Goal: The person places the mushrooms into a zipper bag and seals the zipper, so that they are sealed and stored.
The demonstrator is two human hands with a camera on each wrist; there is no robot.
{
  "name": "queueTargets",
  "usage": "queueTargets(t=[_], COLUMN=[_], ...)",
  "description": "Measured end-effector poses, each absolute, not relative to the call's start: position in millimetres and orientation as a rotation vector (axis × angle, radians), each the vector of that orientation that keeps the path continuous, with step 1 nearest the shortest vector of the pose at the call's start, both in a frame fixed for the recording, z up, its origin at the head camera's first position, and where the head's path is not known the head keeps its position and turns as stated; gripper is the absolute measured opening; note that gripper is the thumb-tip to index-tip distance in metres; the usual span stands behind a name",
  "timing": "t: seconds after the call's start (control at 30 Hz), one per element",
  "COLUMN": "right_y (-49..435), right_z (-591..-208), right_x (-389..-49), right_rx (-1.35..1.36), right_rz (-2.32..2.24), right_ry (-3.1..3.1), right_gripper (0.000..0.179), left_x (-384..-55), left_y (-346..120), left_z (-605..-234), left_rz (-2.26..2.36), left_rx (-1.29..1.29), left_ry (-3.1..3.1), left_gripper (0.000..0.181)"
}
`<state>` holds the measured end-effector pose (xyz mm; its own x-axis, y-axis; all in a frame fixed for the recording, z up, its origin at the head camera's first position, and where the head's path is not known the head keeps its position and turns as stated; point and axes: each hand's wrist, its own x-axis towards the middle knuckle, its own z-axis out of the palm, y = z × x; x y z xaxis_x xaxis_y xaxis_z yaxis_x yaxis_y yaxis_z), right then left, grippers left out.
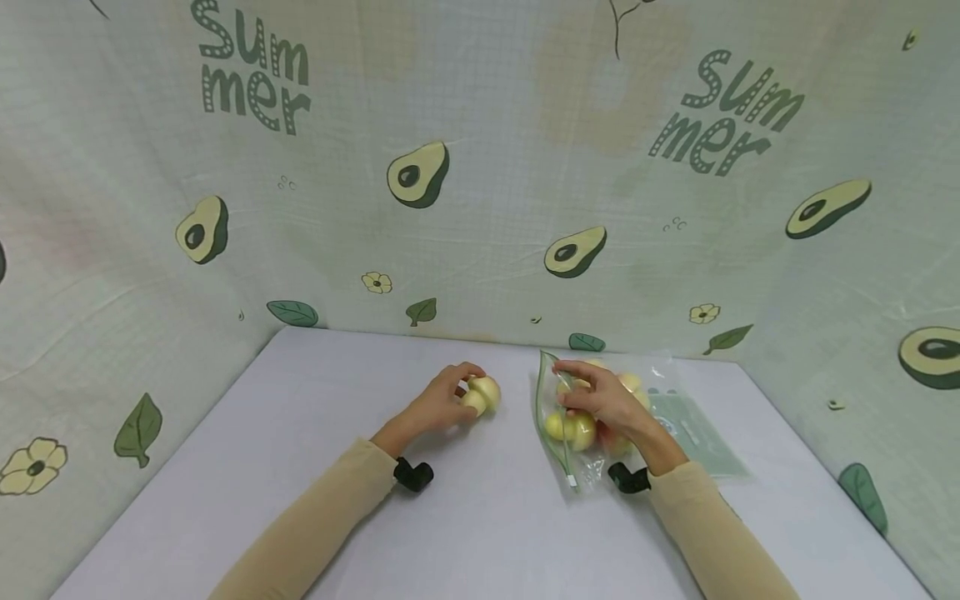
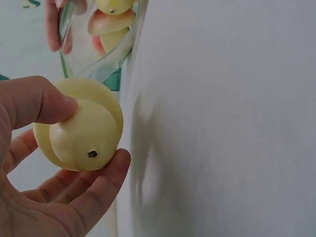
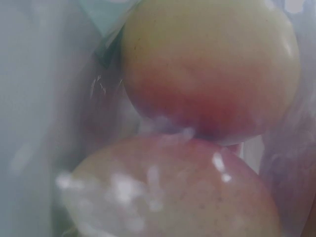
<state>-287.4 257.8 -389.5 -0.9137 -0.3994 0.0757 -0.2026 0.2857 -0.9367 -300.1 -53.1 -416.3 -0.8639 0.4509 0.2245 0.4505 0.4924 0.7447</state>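
My left hand grips a pale yellow pear-shaped fruit above the white table. In the left wrist view, the thumb presses on the smaller lobe of the fruit, which has a dark spot, and the fingers curl beneath. My right hand holds the edge of a clear zip bag with a green rim. Several yellow and reddish fruits are inside the bag. Through hazy plastic, the right wrist view shows two yellow-red fruits close up; the right hand's fingers are not clear there.
A pale green flat panel lies at the right end of the bag. The white table stretches forward to a hanging cloth printed with avocados and leaves, which also closes off both sides.
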Motion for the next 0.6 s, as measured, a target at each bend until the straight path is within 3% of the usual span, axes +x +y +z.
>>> queueTargets(t=[0.6], right_y=[258], right_z=[-389], right_x=[-287], right_rx=[-0.572], right_rz=[-1.690], right_ry=[2.376], right_gripper=[0.060], left_x=[-287], left_y=[-31], left_z=[-417], left_rz=[1.325], left_rx=[0.916], left_ry=[2.614], left_gripper=[0.052])
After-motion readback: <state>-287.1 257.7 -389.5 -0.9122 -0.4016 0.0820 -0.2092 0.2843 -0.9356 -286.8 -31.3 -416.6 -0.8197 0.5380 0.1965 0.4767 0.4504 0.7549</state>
